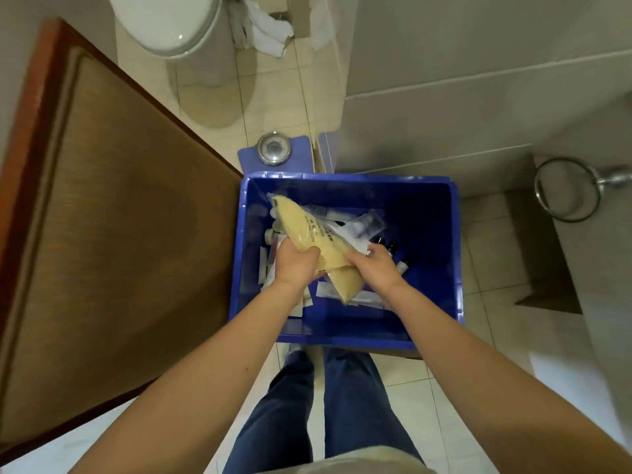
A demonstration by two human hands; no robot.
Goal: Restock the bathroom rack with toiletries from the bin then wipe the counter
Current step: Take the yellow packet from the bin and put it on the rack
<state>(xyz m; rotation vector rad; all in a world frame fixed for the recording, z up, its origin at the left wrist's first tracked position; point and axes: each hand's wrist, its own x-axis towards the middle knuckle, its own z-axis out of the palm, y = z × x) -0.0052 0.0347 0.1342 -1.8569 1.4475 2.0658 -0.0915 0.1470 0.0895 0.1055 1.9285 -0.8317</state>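
Packet [309,234] between left hand [294,265], right hand [374,268]

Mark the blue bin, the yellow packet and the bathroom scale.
blue bin [429,234]: head view, bare inner right wall.
yellow packet [297,220]: head view, upper half of its yellow surface.
bathroom scale [273,148]: head view, round dial.

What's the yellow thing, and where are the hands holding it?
A yellow pack in clear wrap, held over the blue bin. The left hand grips its middle from one side; the right hand grips the opposite edge there.
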